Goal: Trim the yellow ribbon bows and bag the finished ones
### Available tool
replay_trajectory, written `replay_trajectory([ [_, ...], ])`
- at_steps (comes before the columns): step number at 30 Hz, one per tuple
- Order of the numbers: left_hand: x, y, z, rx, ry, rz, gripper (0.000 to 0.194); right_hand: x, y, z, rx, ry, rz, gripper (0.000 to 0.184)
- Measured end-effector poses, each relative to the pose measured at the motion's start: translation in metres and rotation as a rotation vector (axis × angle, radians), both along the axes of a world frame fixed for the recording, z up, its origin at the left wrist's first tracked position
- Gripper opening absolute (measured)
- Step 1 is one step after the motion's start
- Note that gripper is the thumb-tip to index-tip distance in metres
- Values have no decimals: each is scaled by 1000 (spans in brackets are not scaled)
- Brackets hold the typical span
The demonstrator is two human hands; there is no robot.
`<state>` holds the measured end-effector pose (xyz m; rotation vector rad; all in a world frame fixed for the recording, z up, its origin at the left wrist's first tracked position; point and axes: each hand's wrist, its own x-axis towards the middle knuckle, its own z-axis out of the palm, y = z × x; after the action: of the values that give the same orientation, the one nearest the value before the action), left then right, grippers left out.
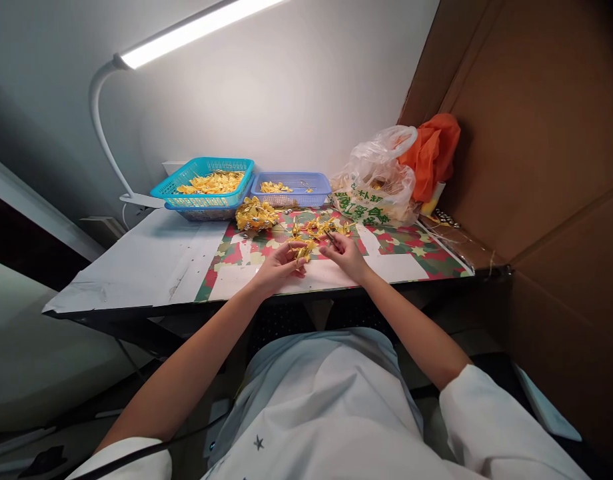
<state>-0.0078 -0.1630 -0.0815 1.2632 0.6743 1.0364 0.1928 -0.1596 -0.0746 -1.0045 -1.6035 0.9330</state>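
Head view, hands [276, 270] pinching yellow pieces [302, 253], perhaps a tool [330, 237], camouflage-patterned tabletop [406, 243], lit lamp [201, 32], pale wall [286, 113]

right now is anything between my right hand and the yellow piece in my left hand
Nothing visible stands between the right hand and the yellow piece in the left hand; the yellow pile lies just beyond.

The surface [141, 263] is white at the left and mostly camouflage-patterned in red and green elsewhere, a white strip [386, 268] along its front. On it sit stacked baskets [201, 200], a lilac basket [299, 199], a printed plastic bag [374, 201], a yellow bunch [256, 215] and loose yellow pieces [319, 228]; the lamp base [145, 200] apparently rests there too.
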Motion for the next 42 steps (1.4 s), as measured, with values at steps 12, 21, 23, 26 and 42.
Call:
replay_trajectory([
  [12,1,1,2,-120,-43,78,57,-15,14,-1,-228,266,-103,49],
  [21,3,0,11,-206,-161,244,62,-13,19,-13,-134,96,-151,36],
  [23,2,1,10,-198,-168,291,64,-14,17,-12,-131,122,-114,38],
  [26,1,2,8,-221,-192,288,59,-14,16,-11,-113,122,-98,39],
  [42,-58,17,54,-519,-240,179,13,-12,23,-17,3,-40,-387,40],
])
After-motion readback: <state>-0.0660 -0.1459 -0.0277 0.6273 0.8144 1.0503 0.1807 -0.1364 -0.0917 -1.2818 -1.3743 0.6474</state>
